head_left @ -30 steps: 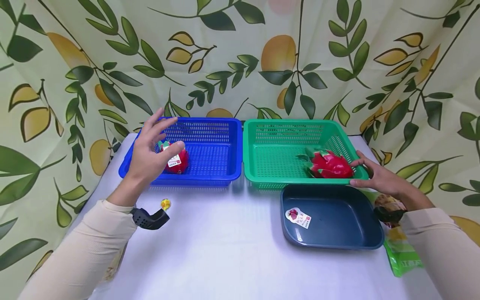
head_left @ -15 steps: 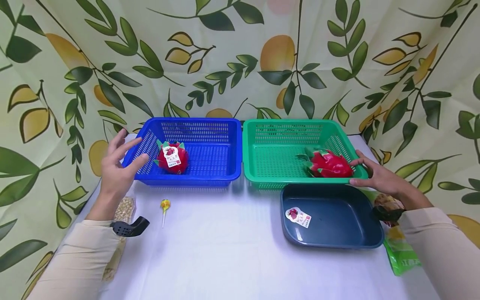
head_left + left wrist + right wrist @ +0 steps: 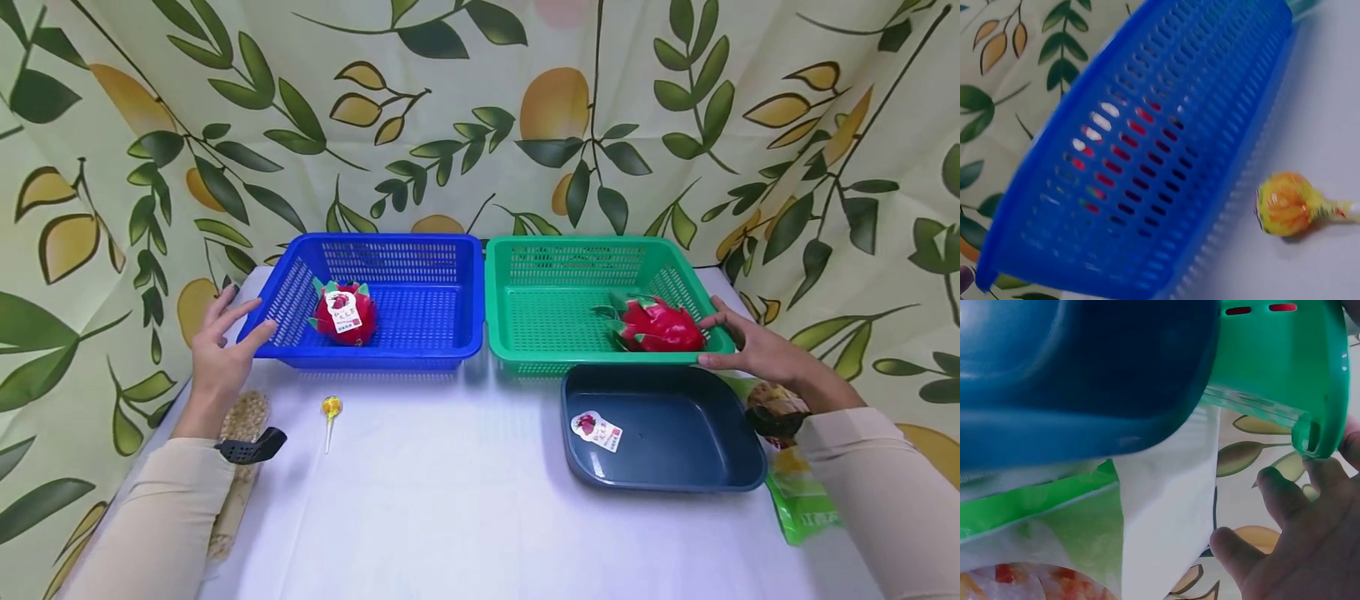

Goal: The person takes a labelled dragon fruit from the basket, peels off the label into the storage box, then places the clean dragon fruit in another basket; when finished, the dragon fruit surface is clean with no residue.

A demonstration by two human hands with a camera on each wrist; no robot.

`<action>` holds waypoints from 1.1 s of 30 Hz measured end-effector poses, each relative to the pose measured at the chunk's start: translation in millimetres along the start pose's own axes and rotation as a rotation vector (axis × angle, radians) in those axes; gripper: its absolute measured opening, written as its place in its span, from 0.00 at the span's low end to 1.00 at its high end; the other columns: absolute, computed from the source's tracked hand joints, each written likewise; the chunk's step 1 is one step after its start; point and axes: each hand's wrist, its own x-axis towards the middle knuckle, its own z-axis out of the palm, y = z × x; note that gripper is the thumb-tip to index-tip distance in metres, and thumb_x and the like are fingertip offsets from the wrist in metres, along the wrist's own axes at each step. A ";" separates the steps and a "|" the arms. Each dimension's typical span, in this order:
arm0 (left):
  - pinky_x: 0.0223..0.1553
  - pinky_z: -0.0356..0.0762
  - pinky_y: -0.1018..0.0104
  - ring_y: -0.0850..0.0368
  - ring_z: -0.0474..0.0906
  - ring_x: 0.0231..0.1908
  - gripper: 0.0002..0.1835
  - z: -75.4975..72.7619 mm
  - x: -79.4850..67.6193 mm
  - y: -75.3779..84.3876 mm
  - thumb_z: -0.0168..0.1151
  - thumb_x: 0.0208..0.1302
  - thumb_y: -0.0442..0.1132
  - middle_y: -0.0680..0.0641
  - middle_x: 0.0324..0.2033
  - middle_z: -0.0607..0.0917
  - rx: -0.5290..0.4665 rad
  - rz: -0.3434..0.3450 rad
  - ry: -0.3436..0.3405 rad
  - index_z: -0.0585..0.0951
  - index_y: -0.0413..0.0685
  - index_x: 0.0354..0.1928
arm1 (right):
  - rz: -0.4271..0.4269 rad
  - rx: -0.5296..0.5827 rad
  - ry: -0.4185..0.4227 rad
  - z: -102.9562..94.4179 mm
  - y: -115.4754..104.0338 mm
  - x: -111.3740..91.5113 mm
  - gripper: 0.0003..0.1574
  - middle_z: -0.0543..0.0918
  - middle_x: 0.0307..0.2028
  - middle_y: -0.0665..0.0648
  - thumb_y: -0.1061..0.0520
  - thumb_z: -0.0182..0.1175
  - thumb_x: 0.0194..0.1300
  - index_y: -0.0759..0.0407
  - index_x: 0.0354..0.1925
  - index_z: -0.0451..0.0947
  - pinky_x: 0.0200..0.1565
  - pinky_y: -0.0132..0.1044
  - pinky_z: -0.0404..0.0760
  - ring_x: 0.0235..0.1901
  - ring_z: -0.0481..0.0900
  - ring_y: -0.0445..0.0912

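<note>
One dragon fruit (image 3: 364, 329) is already lying in the blue basket (image 3: 420, 321) by my wide left fingers (image 3: 238, 313), another fruit (image 3: 663, 327) in the green basket (image 3: 547, 321) my right fingers (image 3: 726, 318) are gripping, the lollipop (image 3: 331, 407) outside seemingly remaining.

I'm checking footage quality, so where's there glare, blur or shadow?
Head view: mostly crisp, small glare inside the navy basin; left wrist: soft, mesh blurred on the blue basket; right wrist: fingers shadowed, bright highlight on the basin, top left.
</note>
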 end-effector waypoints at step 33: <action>0.58 0.54 0.33 0.36 0.41 0.71 0.30 4.4 3.0 -40.6 0.54 0.70 0.52 0.46 0.74 0.50 0.242 -0.069 -0.131 0.70 0.41 0.66 | -0.412 -0.200 -0.027 3.7 -208.0 -7.8 0.59 0.65 0.63 0.55 0.59 0.72 0.52 0.48 0.74 0.51 0.57 0.72 0.55 0.68 0.53 0.58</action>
